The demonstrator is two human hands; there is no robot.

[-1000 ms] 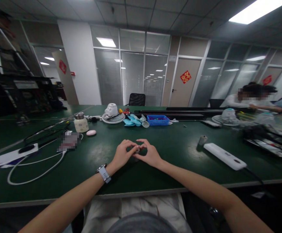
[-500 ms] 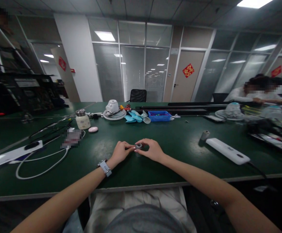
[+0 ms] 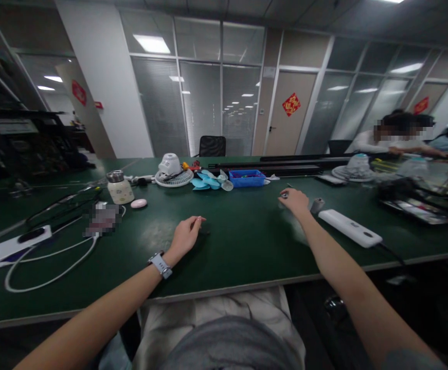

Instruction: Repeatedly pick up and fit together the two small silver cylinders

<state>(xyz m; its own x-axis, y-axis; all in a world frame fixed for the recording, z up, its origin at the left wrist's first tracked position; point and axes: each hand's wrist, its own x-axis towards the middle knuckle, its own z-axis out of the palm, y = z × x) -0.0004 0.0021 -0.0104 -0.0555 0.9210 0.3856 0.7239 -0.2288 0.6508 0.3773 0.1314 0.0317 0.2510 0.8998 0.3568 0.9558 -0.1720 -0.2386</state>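
Observation:
My right hand (image 3: 295, 201) rests far forward on the green table (image 3: 243, 241), its fingertips curled around a small dark metal part (image 3: 284, 194). A short grey metal cylinder (image 3: 317, 205) stands just to the right of that hand, apart from it, with a long white power strip (image 3: 349, 227) beyond. My left hand (image 3: 185, 237) lies nearer me, fingers drawn together at the tips. Nothing shows in them, though a tiny item could be hidden. A watch (image 3: 161, 265) circles my left wrist.
A cream flask (image 3: 119, 190), a pink round object (image 3: 139, 203), a white desk fan (image 3: 172, 172), light-blue fan blades (image 3: 208, 180) and a blue tray (image 3: 247, 178) stand along the far side. White cables lie at left. Seated people (image 3: 397, 136) work at the right.
My hands have separated from their joined position at the middle. The right hand moved forward and right with the small part, and the left drew back slightly to the left. The view tilted up.

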